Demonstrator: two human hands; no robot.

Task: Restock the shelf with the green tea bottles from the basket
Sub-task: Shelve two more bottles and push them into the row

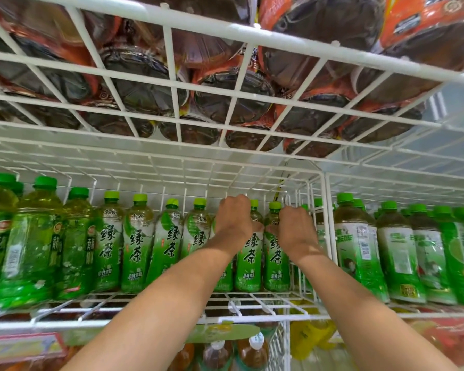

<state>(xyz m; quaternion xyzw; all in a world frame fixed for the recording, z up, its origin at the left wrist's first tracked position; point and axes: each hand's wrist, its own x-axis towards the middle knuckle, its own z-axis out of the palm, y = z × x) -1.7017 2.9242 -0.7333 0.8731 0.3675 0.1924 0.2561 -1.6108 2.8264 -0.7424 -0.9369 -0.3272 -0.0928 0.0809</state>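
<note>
A row of green tea bottles [137, 247] with lime caps and green-white labels stands upright on the white wire shelf [255, 317]. My left hand [235, 222] grips the upper part of one bottle [248, 261] near the row's right end. My right hand [295, 228] grips the neighbouring bottle [276, 259], the last one before the wire divider [328, 223]. Both bottles stand on the shelf. The basket is out of view.
Larger green bottles [30, 245] stand at the left and other green-labelled bottles [397, 253] fill the section right of the divider. A wire shelf [225, 30] with dark orange-labelled bottles hangs close overhead. Amber and yellow drinks [252, 352] sit on the shelf below.
</note>
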